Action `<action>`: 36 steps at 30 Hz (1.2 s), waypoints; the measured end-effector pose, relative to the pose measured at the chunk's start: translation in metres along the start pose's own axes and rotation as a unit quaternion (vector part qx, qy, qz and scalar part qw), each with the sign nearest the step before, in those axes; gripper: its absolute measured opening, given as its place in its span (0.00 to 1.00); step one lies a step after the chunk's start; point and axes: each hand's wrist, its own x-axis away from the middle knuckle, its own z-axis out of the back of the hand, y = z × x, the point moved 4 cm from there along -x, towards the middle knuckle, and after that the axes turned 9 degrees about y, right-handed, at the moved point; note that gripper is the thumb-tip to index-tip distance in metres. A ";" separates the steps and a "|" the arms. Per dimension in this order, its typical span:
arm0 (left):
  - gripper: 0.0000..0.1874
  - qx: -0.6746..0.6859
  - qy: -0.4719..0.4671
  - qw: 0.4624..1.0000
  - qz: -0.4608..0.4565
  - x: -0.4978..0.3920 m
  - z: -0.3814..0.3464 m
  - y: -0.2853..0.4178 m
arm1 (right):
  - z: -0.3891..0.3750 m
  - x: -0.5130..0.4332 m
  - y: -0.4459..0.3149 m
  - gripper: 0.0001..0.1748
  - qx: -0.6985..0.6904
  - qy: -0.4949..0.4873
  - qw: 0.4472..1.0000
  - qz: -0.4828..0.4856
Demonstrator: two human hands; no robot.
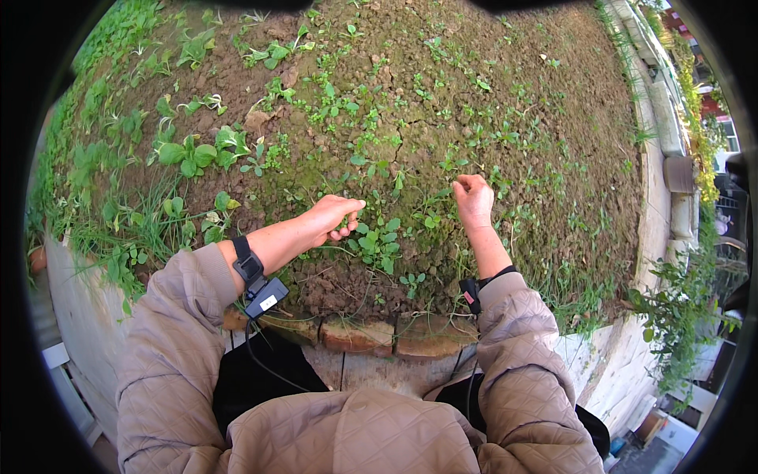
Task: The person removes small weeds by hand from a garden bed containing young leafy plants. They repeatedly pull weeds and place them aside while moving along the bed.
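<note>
My left hand is curled above the soil, its thumb along the bent fingers, with a bit of green leaf showing at the fingers. Just right of it grows a lobed leafy plant. My right hand hovers over small seedlings, fingertips drawn together; whether anything is pinched there cannot be told. Between the hands stand small weeds. A tiny seedling grows nearer to me. Both wrists wear black straps, the left one with a small device and a cable.
Bricks edge the bed in front of me. Broad-leaved greens and grassy shoots grow at the left. Pale blocks border the right side. A bushy plant hangs at the lower right.
</note>
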 end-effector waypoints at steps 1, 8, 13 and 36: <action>0.17 -0.001 0.001 1.000 -0.010 -0.002 -0.006 0.006 | -0.001 -0.009 0.009 0.09 0.017 -0.007 0.999 -0.026; 0.16 -0.011 0.011 0.994 -0.108 -0.030 -0.061 0.082 | -0.016 -0.062 0.056 0.10 0.062 0.007 0.995 -0.080; 0.16 0.034 0.009 0.986 -0.166 -0.047 -0.112 0.132 | -0.035 -0.086 0.066 0.11 0.104 -0.009 0.993 -0.062; 0.14 0.329 -0.019 0.944 -0.011 -0.093 -0.125 0.026 | -0.062 -0.124 0.070 0.08 0.275 -0.179 0.941 -0.086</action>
